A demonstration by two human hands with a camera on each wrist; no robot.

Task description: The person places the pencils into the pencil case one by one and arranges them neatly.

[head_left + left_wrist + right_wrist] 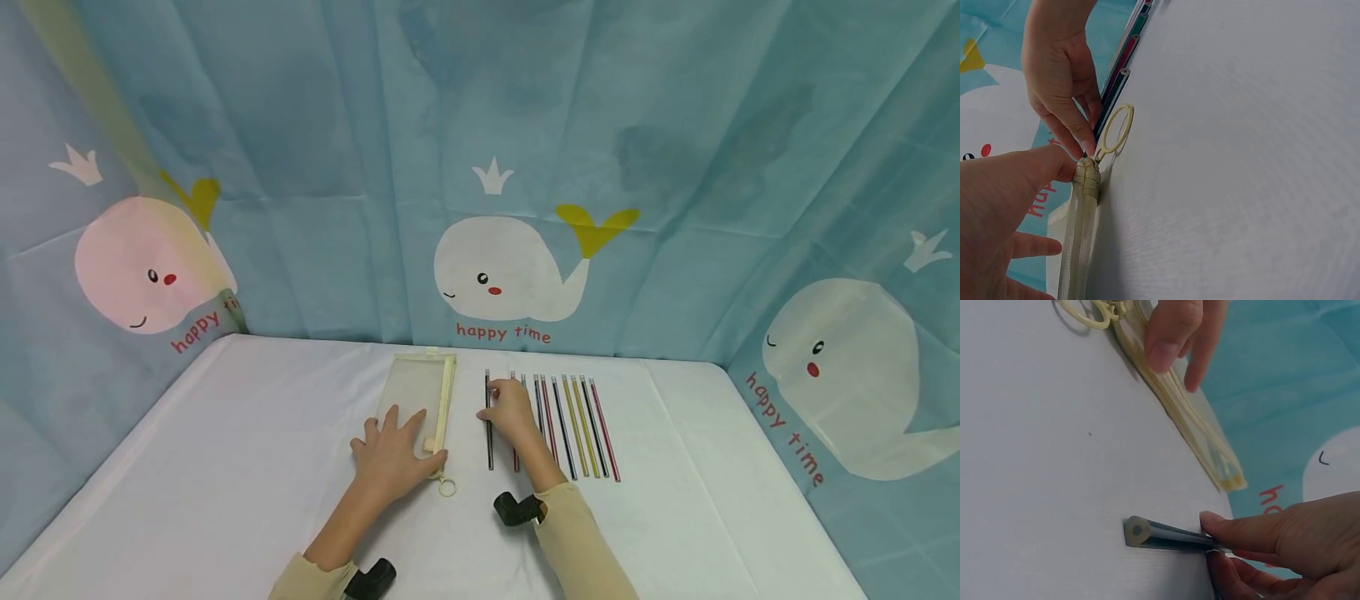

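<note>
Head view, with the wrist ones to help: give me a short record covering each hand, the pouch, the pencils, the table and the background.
left hand: fingers spread, resting on the pouch
right hand: pinches a dark pencil, the leftmost one
pouch: pale, see-through, lying on the table, ring at its near end
other pencils: side by side to the right; red, yellow and dark; some partly hidden by the right arm
table: white
background: blue cloth with whales and "happy time"
</note>
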